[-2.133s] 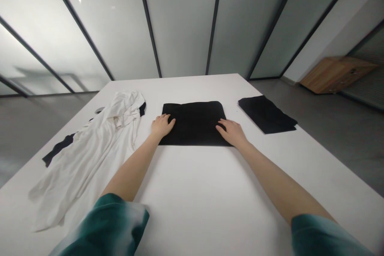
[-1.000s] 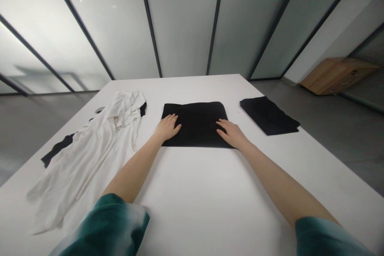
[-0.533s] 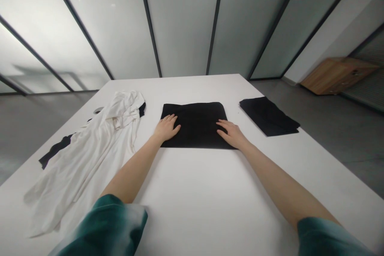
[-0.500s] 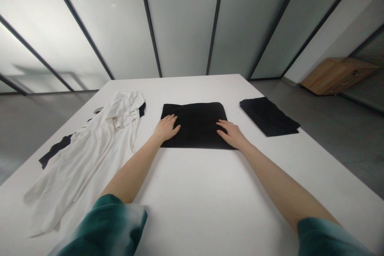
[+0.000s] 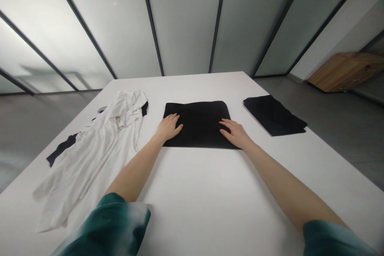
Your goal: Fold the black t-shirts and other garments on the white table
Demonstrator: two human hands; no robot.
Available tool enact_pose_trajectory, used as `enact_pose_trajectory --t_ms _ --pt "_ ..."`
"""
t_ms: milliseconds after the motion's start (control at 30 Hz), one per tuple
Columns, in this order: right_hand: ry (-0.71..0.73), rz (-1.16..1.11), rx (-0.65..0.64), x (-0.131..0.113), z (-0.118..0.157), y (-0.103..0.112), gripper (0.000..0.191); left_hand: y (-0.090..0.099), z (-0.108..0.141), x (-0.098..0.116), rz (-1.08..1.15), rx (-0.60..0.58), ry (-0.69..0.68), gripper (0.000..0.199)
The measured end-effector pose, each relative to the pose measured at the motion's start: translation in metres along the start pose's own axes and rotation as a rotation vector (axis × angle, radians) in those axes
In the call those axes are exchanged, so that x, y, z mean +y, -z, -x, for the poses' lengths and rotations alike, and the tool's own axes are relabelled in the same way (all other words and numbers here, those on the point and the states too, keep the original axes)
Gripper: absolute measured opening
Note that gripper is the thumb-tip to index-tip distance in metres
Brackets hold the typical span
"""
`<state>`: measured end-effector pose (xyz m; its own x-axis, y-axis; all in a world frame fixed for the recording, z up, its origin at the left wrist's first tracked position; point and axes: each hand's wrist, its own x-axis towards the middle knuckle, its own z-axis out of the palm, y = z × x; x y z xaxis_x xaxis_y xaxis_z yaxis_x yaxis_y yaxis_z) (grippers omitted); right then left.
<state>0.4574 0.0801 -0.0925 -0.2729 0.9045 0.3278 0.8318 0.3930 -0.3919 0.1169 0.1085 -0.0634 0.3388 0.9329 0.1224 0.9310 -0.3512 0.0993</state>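
In front of me a folded black cloth (image 5: 199, 126), perhaps a garment, lies flat on the white table (image 5: 207, 192). My left hand (image 5: 169, 127) rests palm down on its left edge, fingers stretched and thumb apart. On the right edge lies my right hand (image 5: 235, 133), also flat with its fingers spread. Neither hand grips the cloth. What kind of garment it is cannot be made out.
A second folded black cloth (image 5: 274, 115) lies to the right, near the table's edge. Crumpled white clothing (image 5: 99, 152) stretches along the left side, with dark fabric (image 5: 63, 148) under it. A wooden cabinet (image 5: 345, 72) stands beyond, by frosted glass panels (image 5: 186, 20).
The view has shifted slightly, so the things on the table appear a little further right. Both hands stay on the folded black cloth, which looks unchanged.
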Motion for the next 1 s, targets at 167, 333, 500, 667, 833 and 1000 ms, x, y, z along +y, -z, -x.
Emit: enact_pose_trajectory --t_ms 167,333,500,667,833,1000 --pt "-0.007 -0.006 -0.019 -0.001 0.000 0.003 0.041 0.004 0.000 0.003 0.004 -0.015 0.005 0.060" --pt "-0.008 -0.024 -0.021 -0.001 0.001 0.003 0.040 0.007 0.002 0.005 0.019 -0.015 0.009 0.058" --pt "-0.057 -0.032 0.104 0.005 0.000 -0.003 0.039 0.010 0.004 0.008 0.016 0.023 0.067 0.057" --pt "-0.338 0.104 0.182 0.004 -0.001 0.000 0.045 0.015 0.008 0.009 0.018 0.101 0.336 0.057" --pt "-0.370 0.121 0.121 0.003 -0.001 0.000 0.051 0.013 0.007 0.006 0.020 0.060 0.352 0.055" --pt "-0.388 0.062 0.072 0.007 -0.001 -0.002 0.064 0.016 0.007 0.009 0.001 0.083 0.375 0.058"
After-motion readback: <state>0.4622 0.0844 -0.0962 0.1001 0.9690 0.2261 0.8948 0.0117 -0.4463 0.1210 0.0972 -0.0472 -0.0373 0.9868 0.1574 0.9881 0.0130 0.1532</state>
